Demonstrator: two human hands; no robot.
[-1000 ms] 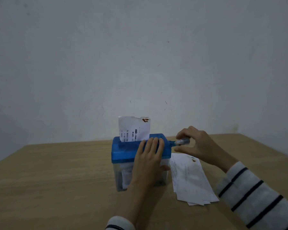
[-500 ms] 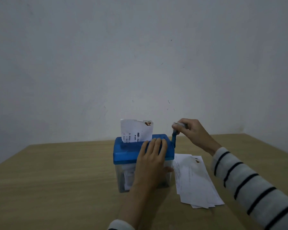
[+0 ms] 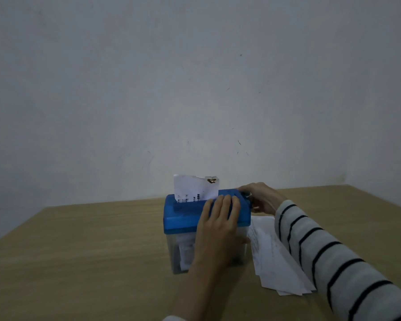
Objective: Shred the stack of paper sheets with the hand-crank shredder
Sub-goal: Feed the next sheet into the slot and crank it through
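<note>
**Shredder status: one sheet in the feed slot, cuttings in the bin**

Your left hand (image 3: 218,225) lies over the blue lid (image 3: 185,216) of the shredder (image 3: 206,230), its straight fingers (image 3: 227,201) pressing on the lid top and its palm against the front face; this grip is flat, closed round nothing. Your right hand (image 3: 261,199) sits at the lid's right end, its grip curled round the crank handle (image 3: 247,195), which is mostly hidden.

A printed sheet (image 3: 196,187) stands upright in the slot, its lower part inside the lid. The torn top edge carries a brown mark.

The clear bin (image 3: 181,253) under the lid holds pale shredded paper (image 3: 186,251); how full it is cannot be judged through the wall.

The shredder stands mid-table (image 3: 79,251), nearer the far edge. The stack of paper sheets (image 3: 273,262) lies flat just beside the bin's right side, partly under your striped sleeve (image 3: 329,258).
</note>
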